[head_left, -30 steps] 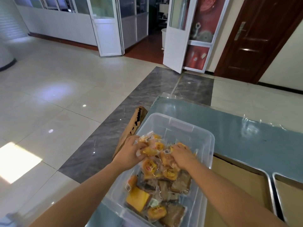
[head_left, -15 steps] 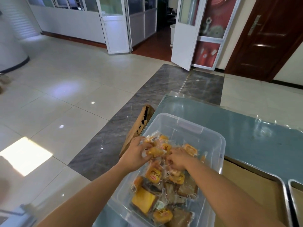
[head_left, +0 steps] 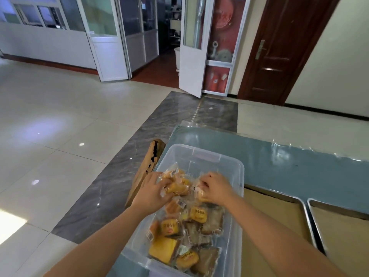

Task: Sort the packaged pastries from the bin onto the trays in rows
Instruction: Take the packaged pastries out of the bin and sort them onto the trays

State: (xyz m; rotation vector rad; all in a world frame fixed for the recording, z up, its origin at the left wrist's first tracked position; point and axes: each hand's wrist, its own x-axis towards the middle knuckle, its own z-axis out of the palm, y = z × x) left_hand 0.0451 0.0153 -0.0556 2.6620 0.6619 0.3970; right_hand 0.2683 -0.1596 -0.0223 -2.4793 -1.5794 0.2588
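A clear plastic bin [head_left: 201, 154] stands on the blue-grey table and holds several wrapped pastries [head_left: 196, 213], yellow cakes and brown slices. Both hands are inside the bin at its far end. My left hand [head_left: 149, 191] grips a bunch of yellow wrapped pastries [head_left: 177, 185] lifted above the pile. My right hand [head_left: 214, 186] holds another wrapped pastry [head_left: 199, 191] with curled fingers. Two metal trays lined with brown paper lie to the right, the nearer tray [head_left: 277, 222] beside the bin and the second tray [head_left: 343, 224] at the frame's edge.
The blue-grey table [head_left: 279, 162] stretches away behind the trays. A brown cardboard piece [head_left: 148, 166] leans against the table's left end. Tiled floor lies to the left, with open white doors and a dark wooden door at the back.
Both hands have lifted their pastries a little out of the pile and moved apart, the right hand shifting right. The camera view has tilted up slightly.
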